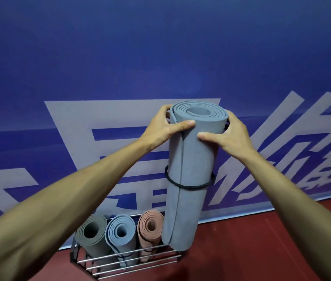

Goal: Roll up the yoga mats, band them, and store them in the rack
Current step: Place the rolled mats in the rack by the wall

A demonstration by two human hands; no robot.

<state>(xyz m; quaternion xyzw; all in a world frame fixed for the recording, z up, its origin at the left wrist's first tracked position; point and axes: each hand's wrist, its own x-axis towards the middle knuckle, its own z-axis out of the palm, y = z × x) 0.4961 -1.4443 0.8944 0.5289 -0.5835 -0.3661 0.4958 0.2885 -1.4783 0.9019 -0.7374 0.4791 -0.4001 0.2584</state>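
above the rack, the left hand and right hand grip the upright banded mat near its top, its foot at the rack's right end. lowered off-line, it may snag the bars; the loose band could slip.

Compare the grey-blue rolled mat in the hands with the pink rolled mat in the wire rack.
Colour: the grey-blue rolled foam mat is bluish grey, the pink rolled foam mat salmon. Hold: the left hand and right hand grip the grey-blue mat's top, while the pink mat stands untouched in the metal wire rack. Height: the grey-blue mat's top reaches far above the pink mat's. Both are rolled and stand on end.
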